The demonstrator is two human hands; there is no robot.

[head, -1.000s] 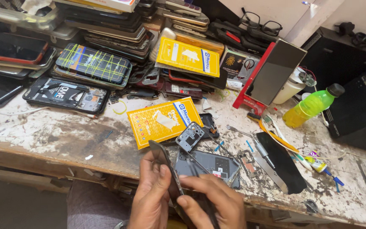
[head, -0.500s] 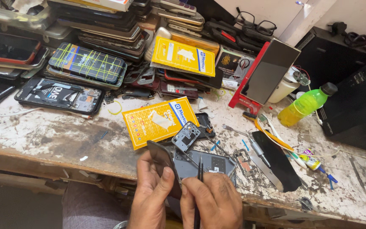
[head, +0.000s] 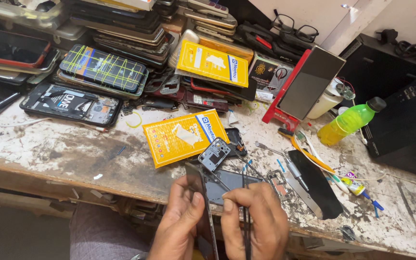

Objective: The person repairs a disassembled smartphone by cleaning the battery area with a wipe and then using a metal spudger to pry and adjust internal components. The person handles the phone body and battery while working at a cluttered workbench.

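Scarred white worktop point(head: 39, 144), yellow packet point(head: 184, 137) mid-worktop; dark phone panel point(head: 203, 212) upright on edge at the near edge, left hand point(head: 179, 224) fingers grasping it; right hand point(head: 258, 224) pinching black tweezers point(head: 245, 212) beside it; small camera frame point(head: 214, 154) just behind

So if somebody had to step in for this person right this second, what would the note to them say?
Left hand: holds a thin dark phone panel on edge, above the bench edge.
Right hand: pinches slim tweezers, tips pointing at the opened phone body lying on the workbench.
Nearby: a small grey camera frame resting by the yellow packet; a screwdriver to the right.
Done: phone is open, the panel is off the body.
Left: inner work looks unfinished; loose parts lie around, nothing reassembled.
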